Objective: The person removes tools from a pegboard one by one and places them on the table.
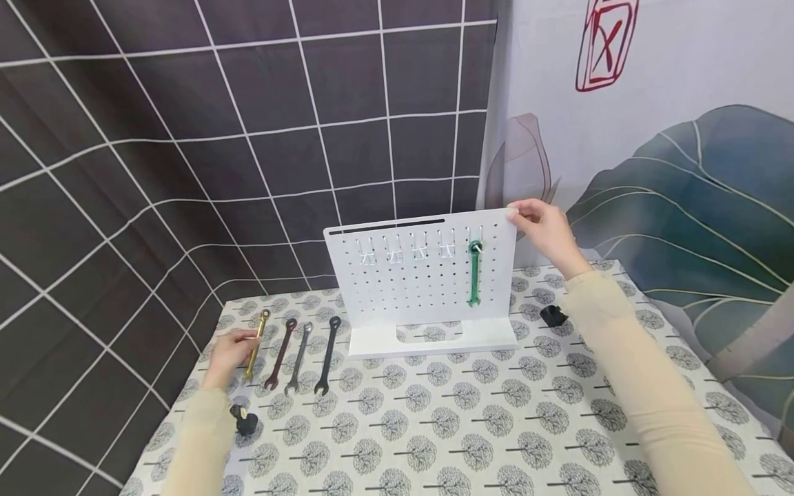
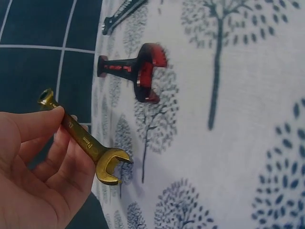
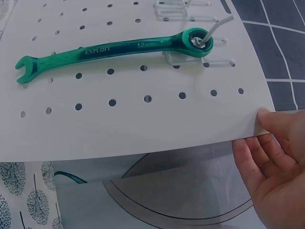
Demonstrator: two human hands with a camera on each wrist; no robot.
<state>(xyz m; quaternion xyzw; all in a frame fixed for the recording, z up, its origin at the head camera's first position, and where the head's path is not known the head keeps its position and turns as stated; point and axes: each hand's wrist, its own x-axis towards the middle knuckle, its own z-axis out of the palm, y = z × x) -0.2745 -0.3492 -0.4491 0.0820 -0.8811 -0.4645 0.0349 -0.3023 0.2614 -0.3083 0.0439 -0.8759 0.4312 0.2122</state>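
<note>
My left hand [image 1: 232, 353] pinches a gold combination wrench [image 2: 86, 139] between thumb and fingers, its open jaw pointing down toward the cloth. To its right lie a dark red wrench [image 1: 282, 353], a silver wrench [image 1: 300, 358] and a black wrench [image 1: 327, 355], side by side. At the top right corner of a white pegboard [image 1: 409, 289], my right hand [image 1: 546, 231] grips the edge, thumb on the front face and fingers behind. A green wrench [image 3: 109, 49] hangs by its ring end from the rightmost hook [image 3: 217, 29].
Several wire hooks [image 1: 393, 249] in a row on the board hold nothing. A small black object [image 1: 553, 316] lies right of the board, and another black item [image 1: 246, 421] sits by the left wrist. The tree-print tablecloth [image 1: 397, 448] meets a dark grid curtain [image 1: 267, 172].
</note>
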